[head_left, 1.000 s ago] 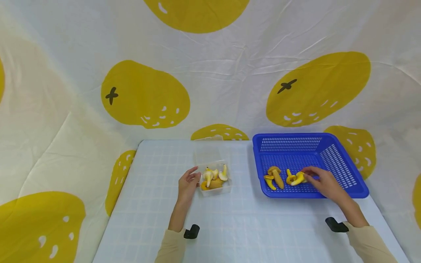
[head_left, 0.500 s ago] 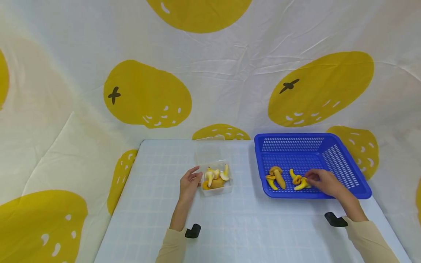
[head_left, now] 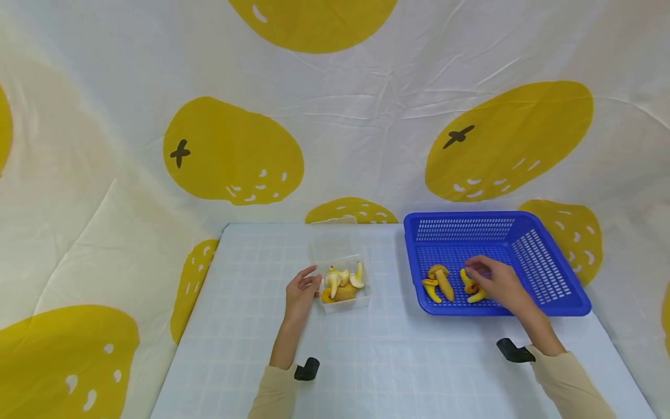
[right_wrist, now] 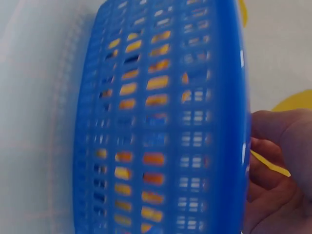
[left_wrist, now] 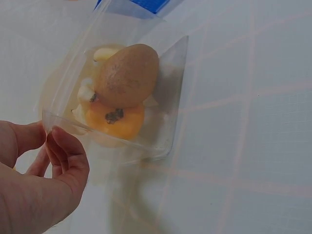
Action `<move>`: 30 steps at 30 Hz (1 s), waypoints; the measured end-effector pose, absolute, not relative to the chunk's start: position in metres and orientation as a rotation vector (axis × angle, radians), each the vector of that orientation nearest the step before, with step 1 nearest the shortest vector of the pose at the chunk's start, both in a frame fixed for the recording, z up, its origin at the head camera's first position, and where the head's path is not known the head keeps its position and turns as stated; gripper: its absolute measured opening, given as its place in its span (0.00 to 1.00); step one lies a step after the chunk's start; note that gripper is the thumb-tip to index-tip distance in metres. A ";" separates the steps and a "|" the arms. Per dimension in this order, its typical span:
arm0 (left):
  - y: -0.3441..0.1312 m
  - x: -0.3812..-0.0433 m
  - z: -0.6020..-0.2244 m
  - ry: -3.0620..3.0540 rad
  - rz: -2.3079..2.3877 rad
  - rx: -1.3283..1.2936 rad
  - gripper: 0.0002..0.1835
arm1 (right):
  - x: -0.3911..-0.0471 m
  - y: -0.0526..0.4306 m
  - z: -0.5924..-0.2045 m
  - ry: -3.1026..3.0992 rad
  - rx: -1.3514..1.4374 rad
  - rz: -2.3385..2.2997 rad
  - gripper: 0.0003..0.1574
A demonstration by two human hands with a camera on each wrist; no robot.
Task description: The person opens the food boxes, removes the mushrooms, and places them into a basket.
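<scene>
My left hand (head_left: 300, 294) pinches the near-left wall of a small clear plastic box (head_left: 362, 304), thumb on one side and fingers on the other. Inside it lie pale yellow-white mushroom-like pieces (head_left: 332, 281), a smooth brown oval piece (left_wrist: 127, 75) and an orange piece (left_wrist: 122, 122) with a dark mark. My right hand (head_left: 497, 283) hovers over the blue basket (head_left: 562, 311), fingers loosely bent, nothing visible between them. Below its fingertips are yellow chanterelle-like mushrooms (head_left: 477, 297), partly covered. A brown mushroom (head_left: 443, 283) and a small yellow mushroom (head_left: 431, 290) lie left of them.
The box's clear lid (head_left: 332, 241) stands open at the back. White checked cloth (head_left: 398, 361) covers the table, and a white curtain (head_left: 361, 145) with yellow fruit prints hangs behind. In the right wrist view, the basket's slotted wall (right_wrist: 161, 112) hides most of the contents.
My right hand has risen and shifted left from the yellow mushrooms at its fingertips. Those mushrooms have shifted slightly within the basket. My left hand stays at the box.
</scene>
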State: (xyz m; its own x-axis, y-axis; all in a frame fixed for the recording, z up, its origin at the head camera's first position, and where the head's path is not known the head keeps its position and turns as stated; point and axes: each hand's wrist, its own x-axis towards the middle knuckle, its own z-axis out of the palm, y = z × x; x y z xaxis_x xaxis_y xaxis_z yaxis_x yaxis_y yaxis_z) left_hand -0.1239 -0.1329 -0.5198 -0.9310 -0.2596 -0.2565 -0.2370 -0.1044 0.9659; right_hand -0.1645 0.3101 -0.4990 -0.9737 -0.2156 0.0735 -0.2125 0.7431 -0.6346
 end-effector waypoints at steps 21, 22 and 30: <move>-0.136 -0.128 -0.536 -2.113 -2.237 0.610 0.22 | -0.173 0.219 -0.489 2.843 -0.418 -1.433 0.12; -0.137 -0.130 -0.540 -2.108 -2.237 0.611 0.22 | -0.173 0.215 -0.489 2.833 -0.413 -1.442 0.12; -0.135 -0.132 -0.552 -2.076 -2.226 0.596 0.23 | -0.177 0.179 -0.487 2.761 -0.488 -1.531 0.14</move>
State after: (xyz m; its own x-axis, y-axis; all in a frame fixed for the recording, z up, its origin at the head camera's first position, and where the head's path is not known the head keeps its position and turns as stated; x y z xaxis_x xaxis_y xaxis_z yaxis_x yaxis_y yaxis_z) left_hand -0.1320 -0.1353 -0.5523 -0.9254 -0.2858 -0.2490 -0.2285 -0.1035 0.9680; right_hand -0.1768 0.1794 -0.4874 -0.9520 -0.2382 0.1921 -0.2892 0.4945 -0.8197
